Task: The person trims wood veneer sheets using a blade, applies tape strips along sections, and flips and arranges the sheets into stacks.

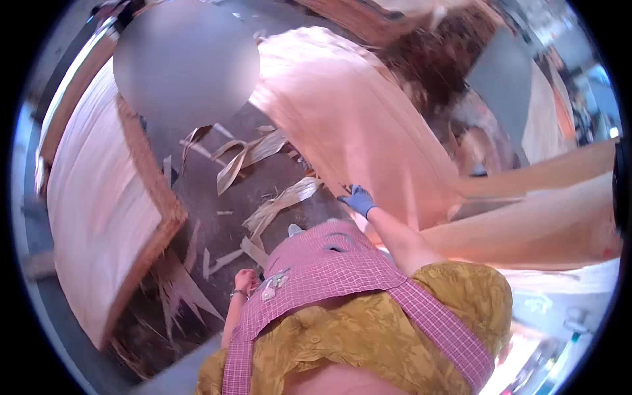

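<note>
We see one wood stack point(102, 197) already piled; the wide sheet point(355, 125) lies apart, at our right hand point(359, 200), grip unclear; our left hand point(247, 282) curls, contents hidden.

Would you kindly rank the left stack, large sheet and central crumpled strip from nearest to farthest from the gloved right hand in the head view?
1. Large sheet, at the right hand.
2. Central crumpled strip, leftward.
3. Left stack, far left.

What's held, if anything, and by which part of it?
Right hand is at the edge of the pale wood sheet; gripping or just touching, can't tell. Left hand shows nothing held.
</note>
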Demonstrator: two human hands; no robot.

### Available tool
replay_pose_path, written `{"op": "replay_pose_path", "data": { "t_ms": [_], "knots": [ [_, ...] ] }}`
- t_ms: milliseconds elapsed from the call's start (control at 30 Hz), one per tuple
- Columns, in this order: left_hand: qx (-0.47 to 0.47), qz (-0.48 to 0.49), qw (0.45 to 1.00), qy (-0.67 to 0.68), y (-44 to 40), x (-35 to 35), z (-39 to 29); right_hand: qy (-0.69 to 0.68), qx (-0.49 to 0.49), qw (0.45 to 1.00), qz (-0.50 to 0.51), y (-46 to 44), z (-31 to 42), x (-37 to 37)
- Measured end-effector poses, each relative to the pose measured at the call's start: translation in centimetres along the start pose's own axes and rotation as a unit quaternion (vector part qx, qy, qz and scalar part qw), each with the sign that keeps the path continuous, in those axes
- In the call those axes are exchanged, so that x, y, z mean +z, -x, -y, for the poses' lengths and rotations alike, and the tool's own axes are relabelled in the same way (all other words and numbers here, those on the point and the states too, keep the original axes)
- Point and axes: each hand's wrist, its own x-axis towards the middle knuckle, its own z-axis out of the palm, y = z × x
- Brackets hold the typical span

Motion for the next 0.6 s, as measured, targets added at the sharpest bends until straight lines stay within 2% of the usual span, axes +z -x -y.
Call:
{"op": "replay_pose_path", "data": {
  "t_ms": [100, 133, 200, 300, 400, 467, 500, 600],
  "knots": [
    [0.013, 0.044, 0.999, 0.009, -4.4, -3.9, -7.3, -0.014, 0.025, 0.998, -0.055, -2.7, -0.2, -0.6],
    [0.023, -0.006, 0.999, -0.047, -5.3, -4.0, -10.1, -0.013, 0.044, 0.997, -0.067, -3.8, 0.1, -1.2],
    [0.016, 0.018, 0.999, -0.033, -8.8, -5.0, -14.8, -0.006, 0.077, 0.995, -0.067, -7.1, 1.3, -3.1],
    [0.029, 0.033, 0.998, -0.050, -13.5, -4.7, -22.9, 0.001, 0.066, 0.990, -0.122, -13.8, 3.7, -5.8],
    [0.059, 0.060, 0.994, -0.076, -16.4, -5.5, -27.3, -0.012, 0.101, 0.991, -0.092, -20.7, 6.5, -8.1],
    [0.075, 0.056, 0.991, -0.099, -18.7, -4.9, -30.8, 0.029, 0.096, 0.991, -0.092, -25.7, 8.9, -9.5],
    [0.063, 0.071, 0.989, -0.117, -19.8, -5.3, -32.0, 0.048, 0.097, 0.990, -0.089, -27.8, 10.0, -9.7],
    [0.090, 0.114, 0.948, -0.282, -20.3, -5.6, -38.0, 0.077, 0.131, 0.985, -0.080, -31.9, 12.1, -10.1]
  ]
}}
